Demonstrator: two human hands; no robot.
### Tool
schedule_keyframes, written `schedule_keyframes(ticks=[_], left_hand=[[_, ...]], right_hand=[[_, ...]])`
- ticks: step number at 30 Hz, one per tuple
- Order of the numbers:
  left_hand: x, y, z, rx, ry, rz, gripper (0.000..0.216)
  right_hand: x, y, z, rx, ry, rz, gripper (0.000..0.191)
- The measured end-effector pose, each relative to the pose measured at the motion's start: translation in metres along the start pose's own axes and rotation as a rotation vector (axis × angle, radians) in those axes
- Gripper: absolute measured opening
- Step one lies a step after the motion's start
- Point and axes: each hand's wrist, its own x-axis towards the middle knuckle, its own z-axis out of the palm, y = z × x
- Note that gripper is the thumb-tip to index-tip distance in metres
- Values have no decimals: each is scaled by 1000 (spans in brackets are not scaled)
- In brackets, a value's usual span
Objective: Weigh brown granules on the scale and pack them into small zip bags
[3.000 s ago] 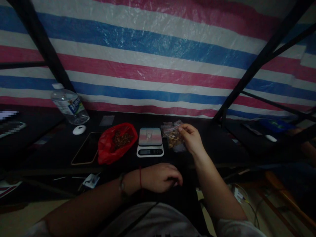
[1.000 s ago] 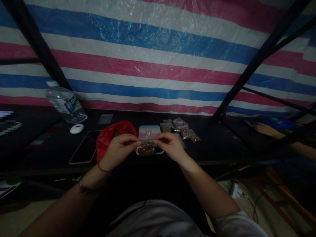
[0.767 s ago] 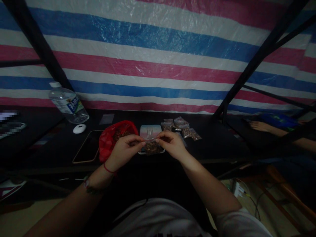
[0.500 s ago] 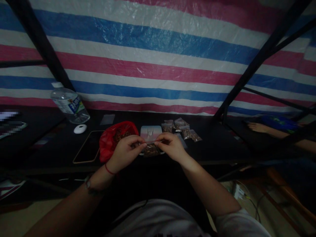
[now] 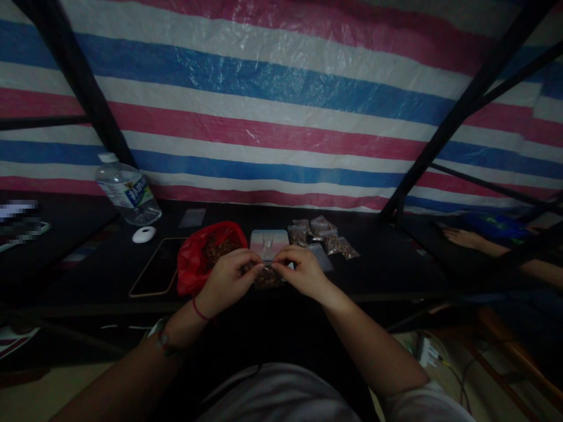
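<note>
My left hand (image 5: pixel 229 281) and my right hand (image 5: pixel 299 272) meet in front of me, both pinching the top edge of a small clear bag (image 5: pixel 266 278) filled with brown bits. The bag hangs between my fingertips, just in front of a small white scale (image 5: pixel 269 240). A red plastic bag (image 5: pixel 196 261) holding more brown bits lies open to the left of my left hand. Several small filled bags (image 5: pixel 323 233) lie on the dark table (image 5: pixel 378 264) behind my right hand.
A water bottle (image 5: pixel 128 190) and a white round object (image 5: pixel 143 234) stand at the back left. A dark tablet (image 5: pixel 153 274) lies left of the red bag. Another person's arm (image 5: pixel 466 239) rests on the table at far right. A striped tarp (image 5: pixel 281 99) hangs behind.
Three seconds ago my right hand set a filled bag among the others and my left rested low. Since then both hands hold a new small bag, and their fingertips have drawn together along its top.
</note>
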Motion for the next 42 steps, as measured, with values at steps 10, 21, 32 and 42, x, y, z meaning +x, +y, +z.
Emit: schedule_keyframes(ticks=[10,21,32,42], left_hand=[[-3,3,2,22,-54,28,15],[-4,1,3,28,-118,-17,13],[-2,0,2,95,-174,7,15],[2,-4,-13,113,-85,-47,21]], right_hand=[[-4,-3,7,-24,-38,-9,6],[-7,-1,7,-84,-75,-30,5],[-4,5,7,-100,-135,-35,6],[3,-5,-12,-80,8,32,10]])
